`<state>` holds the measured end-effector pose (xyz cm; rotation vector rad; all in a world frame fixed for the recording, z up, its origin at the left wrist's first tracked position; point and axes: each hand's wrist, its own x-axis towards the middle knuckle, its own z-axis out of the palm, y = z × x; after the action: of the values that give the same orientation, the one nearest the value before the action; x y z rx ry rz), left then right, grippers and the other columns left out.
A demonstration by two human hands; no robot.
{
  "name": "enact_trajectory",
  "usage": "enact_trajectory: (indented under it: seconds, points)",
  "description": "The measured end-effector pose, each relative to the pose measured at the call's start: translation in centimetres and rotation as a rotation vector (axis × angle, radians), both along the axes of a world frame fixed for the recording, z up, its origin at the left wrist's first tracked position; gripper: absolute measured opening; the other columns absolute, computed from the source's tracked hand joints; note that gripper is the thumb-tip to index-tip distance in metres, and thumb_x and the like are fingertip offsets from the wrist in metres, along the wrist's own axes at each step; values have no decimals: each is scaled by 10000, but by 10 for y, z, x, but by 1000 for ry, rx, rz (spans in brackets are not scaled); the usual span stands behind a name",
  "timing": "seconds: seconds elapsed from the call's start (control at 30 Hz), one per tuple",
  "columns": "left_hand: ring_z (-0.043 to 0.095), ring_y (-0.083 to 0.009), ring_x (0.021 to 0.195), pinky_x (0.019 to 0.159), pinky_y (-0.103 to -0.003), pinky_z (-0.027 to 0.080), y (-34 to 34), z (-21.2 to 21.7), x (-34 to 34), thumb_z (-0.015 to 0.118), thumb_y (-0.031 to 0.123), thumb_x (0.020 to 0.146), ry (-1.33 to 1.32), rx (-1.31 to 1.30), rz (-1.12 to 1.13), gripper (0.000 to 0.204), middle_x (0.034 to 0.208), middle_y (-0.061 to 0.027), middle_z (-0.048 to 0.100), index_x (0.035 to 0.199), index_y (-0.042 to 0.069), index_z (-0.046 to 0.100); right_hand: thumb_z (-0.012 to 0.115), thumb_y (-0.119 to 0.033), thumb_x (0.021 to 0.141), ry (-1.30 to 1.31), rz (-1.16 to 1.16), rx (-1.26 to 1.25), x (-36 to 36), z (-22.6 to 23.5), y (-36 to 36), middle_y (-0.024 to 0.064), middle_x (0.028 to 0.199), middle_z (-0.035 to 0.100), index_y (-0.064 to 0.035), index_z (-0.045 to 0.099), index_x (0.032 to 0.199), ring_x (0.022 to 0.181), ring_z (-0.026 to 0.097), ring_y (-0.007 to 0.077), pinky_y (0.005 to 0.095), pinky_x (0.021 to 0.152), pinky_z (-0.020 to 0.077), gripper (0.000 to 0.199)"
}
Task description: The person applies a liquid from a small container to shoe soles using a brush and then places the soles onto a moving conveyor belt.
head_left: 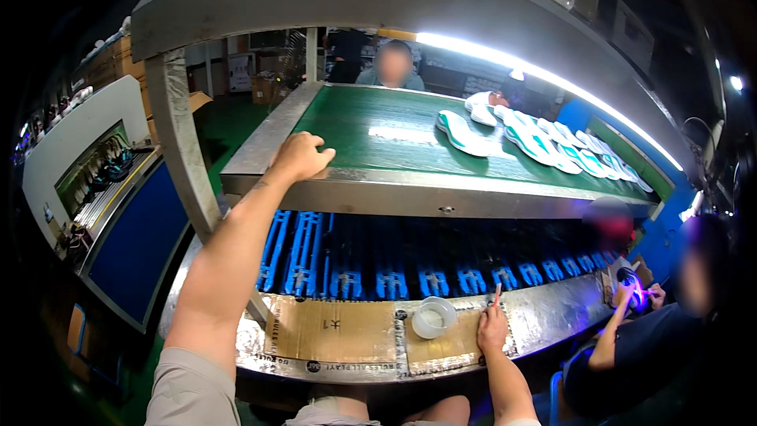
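Observation:
My left hand (302, 158) is stretched forward over the near left edge of a green conveyor belt (363, 114), at its metal frame. Its fingers are bent and a little apart, with nothing visible between them. Lower right, my right hand (493, 329) rests on the cardboard-covered ledge (339, 335), closed around a slim stick-like tool (497, 294) whose pale reddish end points up. Just left of it stands a translucent plastic cup (434, 318) with whitish contents. White and green shoe soles (463, 134) lie on the belt, in several pieces toward the right.
Beneath the belt runs a lower line of blue-lit carriers (392, 282). A metal post (185, 134) rises beside my left arm. At right, a co-worker's hands (627, 296) hold an object under violet light. Another person (393, 71) is beyond the belt. A machine (98, 181) stands far left.

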<state>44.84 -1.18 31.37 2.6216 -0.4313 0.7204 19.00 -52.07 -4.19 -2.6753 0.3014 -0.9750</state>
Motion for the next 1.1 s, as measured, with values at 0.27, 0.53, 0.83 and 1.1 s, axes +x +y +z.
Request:
enact_trajectory:
  seconds: [0.27, 0.53, 0.83, 1.1]
  points:
    - [692, -420, 1095, 997, -466, 536, 2, 3, -4, 679, 440, 857, -51, -57, -47, 507, 1117, -264, 736, 1095, 5, 786, 625, -142, 965, 29, 13, -1, 0, 5, 5, 170, 1035, 634, -75, 613, 993, 997, 607, 412, 522, 874, 480, 73]
    - [695, -362, 1113, 982, -412, 520, 7, 5, 1, 695, 343, 908, 29, -46, -63, 402, 1153, -205, 747, 1104, 1, 775, 632, -118, 955, 56, 13, 31, 0, 7, 6, 162, 1042, 628, -75, 613, 996, 1025, 608, 397, 512, 897, 479, 62]
    - [716, -350, 1078, 959, -400, 520, 7, 11, -3, 671, 330, 942, 44, 27, -101, 415, 1121, -217, 755, 1133, -31, 747, 636, -122, 957, 29, 23, 40, 1, 10, 8, 162, 1039, 638, -64, 623, 1012, 1022, 615, 396, 497, 904, 482, 81]
    - [668, -327, 1177, 977, -403, 560, 37, -11, 46, 724, 137, 937, 388, -511, -268, 393, 1344, -175, 666, 1309, 25, 670, 497, -186, 992, 8, -177, 205, 26, -26, 7, 235, 908, 686, -27, 670, 1002, 867, 642, 466, 592, 784, 495, 235]
